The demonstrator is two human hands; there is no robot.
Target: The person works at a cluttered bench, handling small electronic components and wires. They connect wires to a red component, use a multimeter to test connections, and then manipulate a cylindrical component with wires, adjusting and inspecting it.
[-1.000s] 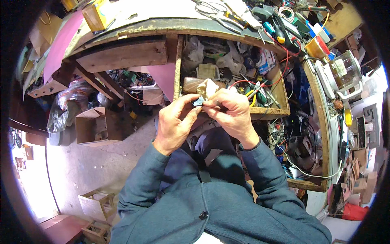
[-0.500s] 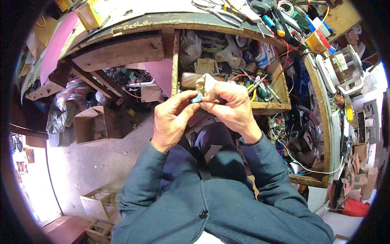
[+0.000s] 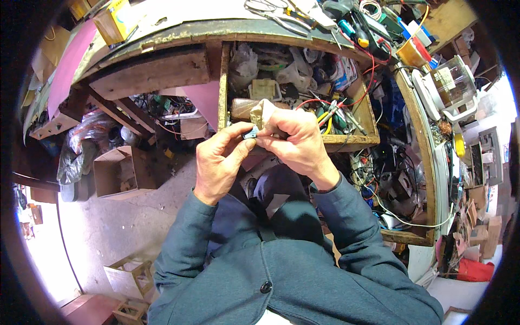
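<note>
Above my lap, near the front of an open wooden drawer (image 3: 346, 142), my two hands meet. My left hand (image 3: 221, 161) is closed, pinching a small blue-grey piece (image 3: 251, 133) between thumb and fingertips; its exact kind is too small to tell. My right hand (image 3: 300, 142) is closed too, its thumb and forefinger at the right side of that piece. Crumpled tan-and-white wrapping (image 3: 259, 115) sticks up from the right hand's fingers, which hide part of it.
Plastic bags (image 3: 297, 76), pliers (image 3: 337, 115) and red leads fill the drawer. More tools, including pliers (image 3: 292, 23), lie on the bench (image 3: 189, 27). A clear container (image 3: 455, 86) stands at right. An open cardboard box (image 3: 122, 173) sits on the floor at left.
The whole view has shifted slightly, so everything sits a little further left. Both hands keep their pinch, fingertips together at the small blue-grey piece.
</note>
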